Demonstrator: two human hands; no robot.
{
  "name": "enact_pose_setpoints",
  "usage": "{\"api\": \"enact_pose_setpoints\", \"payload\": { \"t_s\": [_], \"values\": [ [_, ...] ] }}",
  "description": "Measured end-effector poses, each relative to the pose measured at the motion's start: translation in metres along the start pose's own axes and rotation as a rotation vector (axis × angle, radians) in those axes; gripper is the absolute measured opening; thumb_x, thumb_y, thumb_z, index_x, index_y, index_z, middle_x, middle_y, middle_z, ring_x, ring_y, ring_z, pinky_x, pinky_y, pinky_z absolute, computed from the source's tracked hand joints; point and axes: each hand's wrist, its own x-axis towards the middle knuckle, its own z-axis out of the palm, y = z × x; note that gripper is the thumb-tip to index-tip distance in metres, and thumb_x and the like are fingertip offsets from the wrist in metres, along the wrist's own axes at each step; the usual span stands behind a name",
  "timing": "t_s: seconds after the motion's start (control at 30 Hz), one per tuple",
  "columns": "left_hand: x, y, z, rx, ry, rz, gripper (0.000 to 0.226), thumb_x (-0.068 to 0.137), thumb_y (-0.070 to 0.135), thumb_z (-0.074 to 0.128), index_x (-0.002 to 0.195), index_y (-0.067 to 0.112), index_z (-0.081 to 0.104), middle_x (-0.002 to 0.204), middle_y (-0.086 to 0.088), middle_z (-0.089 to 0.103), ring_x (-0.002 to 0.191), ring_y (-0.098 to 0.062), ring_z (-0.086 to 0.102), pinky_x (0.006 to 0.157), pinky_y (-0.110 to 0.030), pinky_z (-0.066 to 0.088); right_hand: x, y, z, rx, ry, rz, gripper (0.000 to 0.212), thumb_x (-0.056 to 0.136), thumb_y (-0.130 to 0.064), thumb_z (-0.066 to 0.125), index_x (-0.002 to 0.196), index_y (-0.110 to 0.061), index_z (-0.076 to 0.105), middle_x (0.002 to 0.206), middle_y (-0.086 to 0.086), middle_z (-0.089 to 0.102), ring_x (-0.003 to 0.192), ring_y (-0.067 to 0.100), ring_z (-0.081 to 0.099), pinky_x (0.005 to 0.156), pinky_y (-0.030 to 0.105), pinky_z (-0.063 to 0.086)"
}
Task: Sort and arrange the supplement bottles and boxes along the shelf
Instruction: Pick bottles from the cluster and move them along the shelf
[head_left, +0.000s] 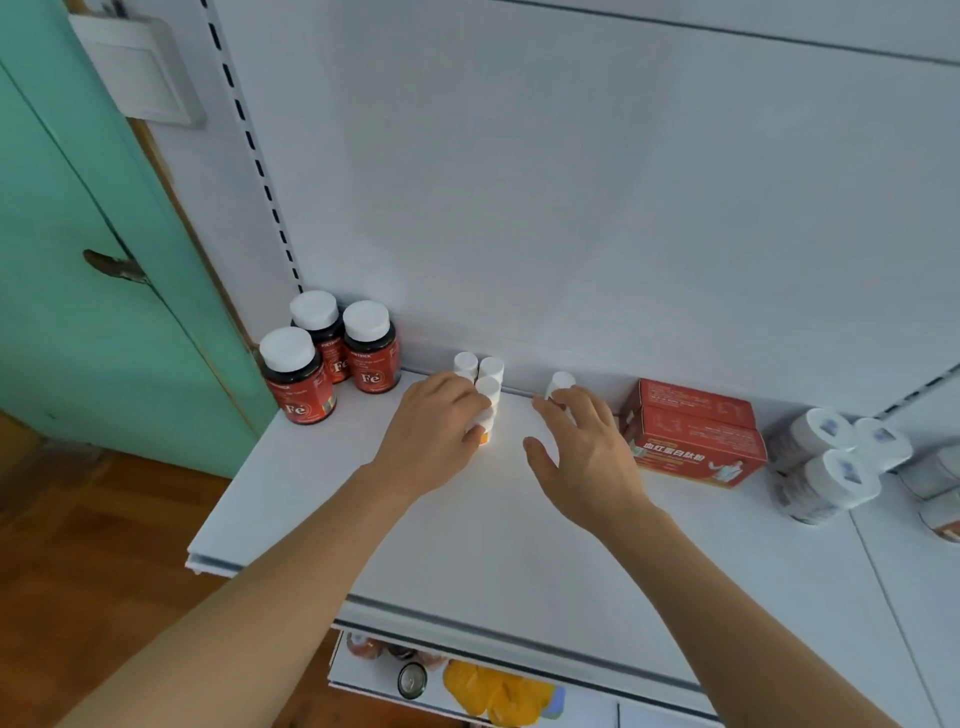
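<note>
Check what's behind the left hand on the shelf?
Behind the left hand: a cluster of small white-capped bottles standing near the back panel. Its fingers cover the nearest one, showing only an orange bit at its base; the labels are hidden.

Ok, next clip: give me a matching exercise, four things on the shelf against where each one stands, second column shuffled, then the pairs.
Things:
1. Fe bottles
2. red boxes
3. left hand
4. lone white tube

Places:
A. just behind the right hand's fingers
B. far left end of the shelf, by the green door
C. right of both hands, stacked two high
D. against the cluster of small white tubes

Pairs: 1-B, 2-C, 3-D, 4-A
</note>
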Motion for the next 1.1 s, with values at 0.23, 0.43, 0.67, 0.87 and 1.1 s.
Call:
{"api": "enact_pose_setpoints", "payload": {
  "t_s": [0.23, 0.43, 0.67, 0.87, 1.1],
  "values": [
    [0.003, -0.006, 0.002, 0.016, 0.028, 0.067, 0.013, 0.078, 0.022, 0.067, 0.090, 0.017, 0.068, 0.093, 0.001, 0.061, 0.094, -0.023, 0.054, 0.077, -0.034, 0.042, -0.008, -0.011, 0.000, -0.020, -0.008, 0.081, 0.042, 0.086, -0.025, 0.069, 0.123, -0.006, 0.062, 0.124, 0.014, 0.057, 0.123, 0.036, 0.049, 0.092, 0.046, 0.052],
    [0.006, -0.005, 0.001, 0.013, 0.013, 0.072, 0.016, 0.075, 0.021, 0.068, 0.090, 0.016, 0.066, 0.093, 0.000, 0.058, 0.093, -0.025, 0.054, 0.077, -0.036, 0.044, -0.013, -0.012, -0.005, -0.071, -0.048, 0.139, 0.045, 0.089, -0.029, 0.065, 0.129, -0.009, 0.058, 0.131, 0.013, 0.054, 0.129, 0.035, 0.044, 0.097, 0.050, 0.050],
    [0.005, 0.003, -0.007, -0.059, 0.019, 0.100, 0.031, 0.077, 0.019, 0.069, 0.107, 0.014, 0.064, 0.108, -0.001, 0.060, 0.106, -0.026, 0.054, 0.085, -0.041, 0.048, -0.022, -0.015, -0.019, -0.179, -0.124, 0.241, 0.053, 0.094, -0.037, 0.056, 0.139, -0.012, 0.048, 0.146, 0.013, 0.043, 0.143, 0.033, 0.028, 0.112, 0.048, 0.036],
    [0.005, 0.036, -0.007, -0.046, 0.033, 0.162, 0.039, 0.089, 0.029, 0.060, 0.121, 0.008, 0.060, 0.124, -0.007, 0.058, 0.128, -0.030, 0.046, 0.104, -0.044, 0.041, -0.045, -0.015, -0.031, -0.238, -0.165, 0.328, 0.063, 0.098, -0.050, 0.039, 0.149, -0.012, 0.034, 0.159, 0.013, 0.027, 0.150, 0.030, 0.015, 0.121, 0.044, 0.020],
    [0.007, 0.123, 0.001, -0.045, -0.063, 0.205, 0.063, 0.099, 0.047, 0.041, 0.149, 0.010, 0.034, 0.157, -0.011, 0.031, 0.149, -0.029, 0.019, 0.121, -0.046, 0.017, -0.096, 0.015, -0.070, -0.283, -0.097, 0.459, 0.075, 0.095, -0.059, 0.018, 0.152, -0.011, 0.028, 0.160, 0.015, 0.024, 0.150, 0.031, 0.016, 0.121, 0.044, 0.018]
  ]
}}
